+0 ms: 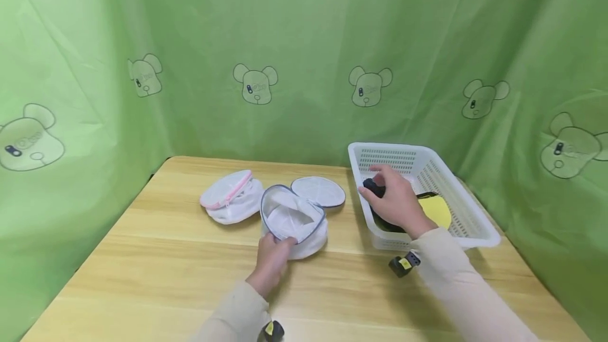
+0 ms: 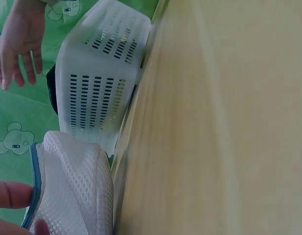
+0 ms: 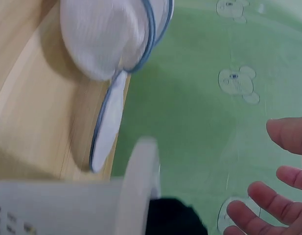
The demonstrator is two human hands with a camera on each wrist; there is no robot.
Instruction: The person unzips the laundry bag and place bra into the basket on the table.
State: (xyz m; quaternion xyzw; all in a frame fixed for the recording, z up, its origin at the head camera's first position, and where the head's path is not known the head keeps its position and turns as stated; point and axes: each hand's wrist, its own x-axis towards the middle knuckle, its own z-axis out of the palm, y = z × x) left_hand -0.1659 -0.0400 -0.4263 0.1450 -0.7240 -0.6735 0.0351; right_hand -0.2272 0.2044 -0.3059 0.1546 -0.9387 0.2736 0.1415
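My left hand (image 1: 273, 260) pinches the near rim of a round white mesh laundry bag (image 1: 311, 244) with a blue-grey zip. The bag's lid (image 1: 318, 191) is folded back and its mouth gapes upward. In the left wrist view, the thumb and fingers grip the blue-edged rim of the mesh bag (image 2: 75, 181). Over the white plastic basket (image 1: 387, 146) hovers my right hand (image 1: 395, 199), close to a black soft-looking item (image 1: 374, 187). The right wrist view shows the fingers (image 3: 258, 210) spread and apart from the black item (image 3: 173, 218).
A second white mesh bag (image 1: 235, 210) with a pink zip lies closed to the left. Inside the basket sits a yellow item (image 1: 434, 211) with black beside it. Behind the wooden table (image 1: 166, 284) hangs a green curtain (image 1: 309, 30) with bear prints.
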